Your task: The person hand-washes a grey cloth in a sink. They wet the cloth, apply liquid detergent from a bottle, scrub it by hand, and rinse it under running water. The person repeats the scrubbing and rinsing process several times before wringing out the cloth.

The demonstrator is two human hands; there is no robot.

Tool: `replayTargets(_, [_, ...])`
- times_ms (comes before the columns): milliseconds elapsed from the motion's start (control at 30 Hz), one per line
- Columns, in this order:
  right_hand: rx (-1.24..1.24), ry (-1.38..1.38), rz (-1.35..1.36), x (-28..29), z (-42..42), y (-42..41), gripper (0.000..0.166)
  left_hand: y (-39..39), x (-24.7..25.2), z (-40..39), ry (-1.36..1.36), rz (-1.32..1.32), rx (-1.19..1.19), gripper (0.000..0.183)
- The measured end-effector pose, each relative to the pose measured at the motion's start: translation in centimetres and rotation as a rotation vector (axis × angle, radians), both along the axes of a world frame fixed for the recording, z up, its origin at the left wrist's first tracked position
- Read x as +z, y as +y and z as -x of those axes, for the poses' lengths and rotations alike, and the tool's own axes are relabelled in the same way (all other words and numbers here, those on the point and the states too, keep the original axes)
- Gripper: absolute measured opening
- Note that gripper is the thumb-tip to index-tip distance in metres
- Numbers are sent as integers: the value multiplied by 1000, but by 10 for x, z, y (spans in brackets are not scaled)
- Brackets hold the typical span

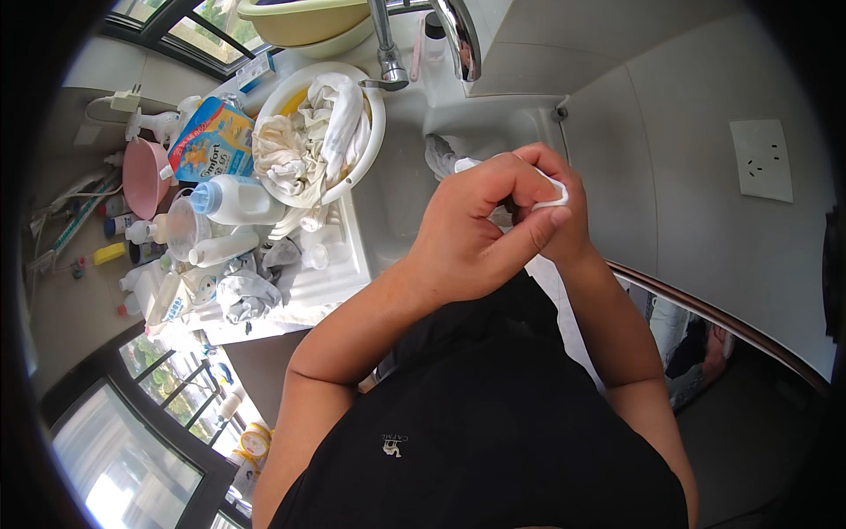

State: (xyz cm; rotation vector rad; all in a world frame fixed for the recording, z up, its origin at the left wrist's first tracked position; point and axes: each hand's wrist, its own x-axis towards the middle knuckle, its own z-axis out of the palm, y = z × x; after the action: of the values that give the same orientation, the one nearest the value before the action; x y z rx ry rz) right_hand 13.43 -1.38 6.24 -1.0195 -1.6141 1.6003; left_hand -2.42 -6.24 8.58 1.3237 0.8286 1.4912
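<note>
Both hands are together over the right part of a white sink [396, 192]. My left hand [486, 225] is closed on a white and grey wet-looking cloth item [441, 156], possibly a sock. Its grey end sticks out on the far left side of the hands, and a white edge shows between the fingers at the right. Behind and to the right, my right hand [568, 211] grips the same item, its fingers partly hidden by the left hand. Left of the sink's basin, a round white basket [379, 119] holds a heap of white and cream cloths [310, 135].
A chrome faucet [390, 66] rises at the sink's far edge, near stacked yellowish basins [304, 26]. On the left stand a blue pouch [221, 142], a white jug with a blue cap [241, 200], a pink bowl [144, 178] and several bottles. Grey cloths [248, 294] lie on the ribbed drainboard.
</note>
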Motion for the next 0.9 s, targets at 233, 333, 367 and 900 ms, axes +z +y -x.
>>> replayTargets(233, [-397,862,589,3,-23,29,26,-25,-125,-43,-689,1011,-551,97])
replayTargets(333, [78,1013,573,-23,-43,30,33,16,-141,-46,-1188,1087,-398,119])
replayTargets(367, [-32,867,509,-27,-43,21,36,30,-143,-42,-1377,996,-311,102])
replayTargets(900, [-717,-32,-20,-97,16,-3,36,51,-181,-35,-1420,993,133,33])
